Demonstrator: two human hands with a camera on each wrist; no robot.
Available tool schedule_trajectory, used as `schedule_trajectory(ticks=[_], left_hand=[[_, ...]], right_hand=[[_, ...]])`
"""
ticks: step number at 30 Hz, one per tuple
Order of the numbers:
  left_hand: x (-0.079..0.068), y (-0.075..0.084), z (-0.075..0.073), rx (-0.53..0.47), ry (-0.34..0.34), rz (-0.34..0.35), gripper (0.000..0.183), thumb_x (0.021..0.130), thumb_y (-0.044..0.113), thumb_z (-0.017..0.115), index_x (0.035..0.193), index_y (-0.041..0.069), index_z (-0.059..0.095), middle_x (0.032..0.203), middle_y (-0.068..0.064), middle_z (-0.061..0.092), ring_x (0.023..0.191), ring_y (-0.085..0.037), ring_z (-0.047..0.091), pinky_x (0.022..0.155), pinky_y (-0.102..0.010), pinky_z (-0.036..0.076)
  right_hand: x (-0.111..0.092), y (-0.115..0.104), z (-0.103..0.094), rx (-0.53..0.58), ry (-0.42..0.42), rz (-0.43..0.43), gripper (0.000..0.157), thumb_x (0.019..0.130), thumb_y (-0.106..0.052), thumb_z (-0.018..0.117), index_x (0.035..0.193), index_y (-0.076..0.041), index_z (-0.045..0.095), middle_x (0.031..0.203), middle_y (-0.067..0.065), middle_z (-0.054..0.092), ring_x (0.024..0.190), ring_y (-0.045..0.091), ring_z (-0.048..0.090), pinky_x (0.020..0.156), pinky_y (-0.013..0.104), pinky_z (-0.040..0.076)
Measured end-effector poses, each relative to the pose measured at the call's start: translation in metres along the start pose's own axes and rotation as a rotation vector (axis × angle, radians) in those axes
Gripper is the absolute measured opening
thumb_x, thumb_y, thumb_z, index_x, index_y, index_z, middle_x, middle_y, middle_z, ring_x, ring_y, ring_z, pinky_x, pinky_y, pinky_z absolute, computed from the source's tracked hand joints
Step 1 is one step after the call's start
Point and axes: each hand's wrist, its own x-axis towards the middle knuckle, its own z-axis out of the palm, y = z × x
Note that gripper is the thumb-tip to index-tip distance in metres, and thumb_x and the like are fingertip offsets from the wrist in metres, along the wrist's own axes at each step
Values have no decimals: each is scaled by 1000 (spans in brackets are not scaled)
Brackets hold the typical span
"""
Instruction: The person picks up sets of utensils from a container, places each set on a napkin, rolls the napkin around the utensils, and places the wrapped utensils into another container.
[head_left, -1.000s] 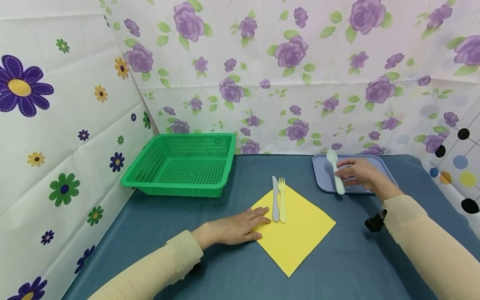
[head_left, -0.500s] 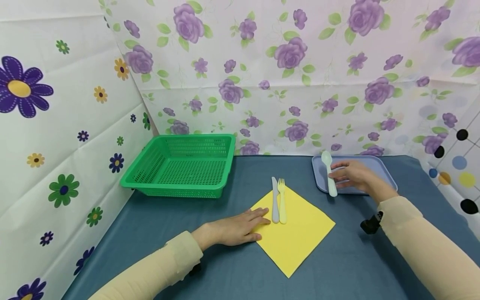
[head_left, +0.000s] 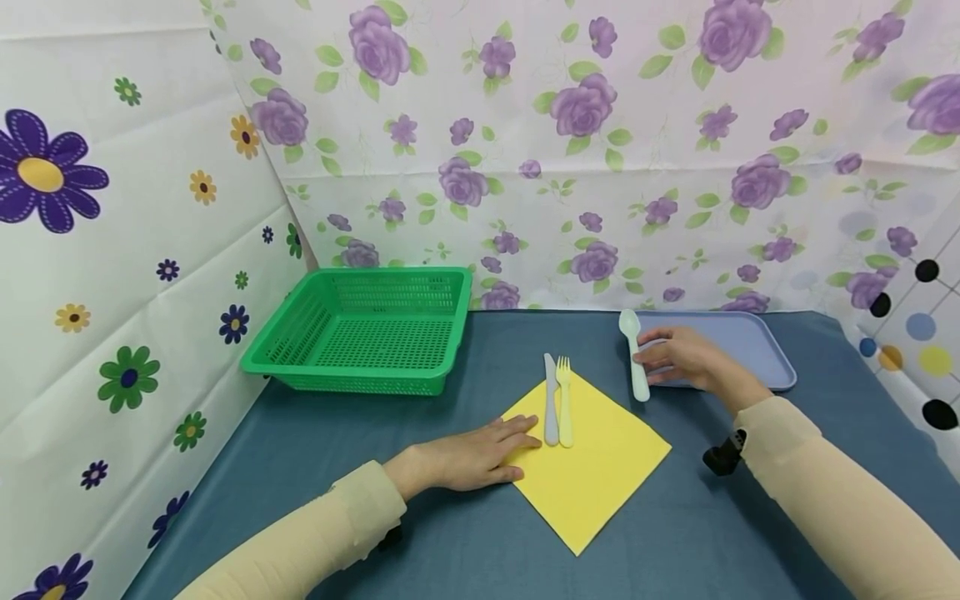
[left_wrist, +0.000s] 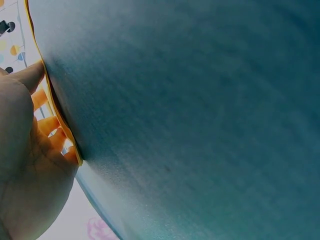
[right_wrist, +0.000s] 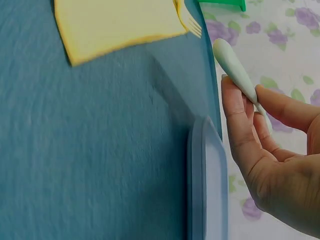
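R hand (head_left: 678, 358): pinches pale green spoon (head_left: 633, 342), thumb vs. fingers, bowl up; right of ctr, in front of L edge of tray (head_left: 738, 342) as seen in head view.
L hand (head_left: 476, 456): palm down, fingers extended, on L corner of napkin (head_left: 592, 475).
Napkin: yellow, diamond-wise, lower ctr, on blue table (head_left: 712, 525).
Cutlery: gray knife (head_left: 551, 408) & pale yellow fork (head_left: 566, 408), side by side, ctr, tips past napkin's upper edge.
Basket (head_left: 352, 382): green, approx. mid-left, near back wall.
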Motion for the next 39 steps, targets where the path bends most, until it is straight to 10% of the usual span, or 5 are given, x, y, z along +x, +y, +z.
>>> schedule_trajectory(ticks=[39], left_hand=[[1,2,0,11,10,-11,56,113,44,41,163,22,33,175,1,7,160,-14,5,129,-35,11]], right_hand=[[2,-4,72,50,-68,6,45,99,-6,71,137,6,49,94,13,73,79,25,72,74,44,65]])
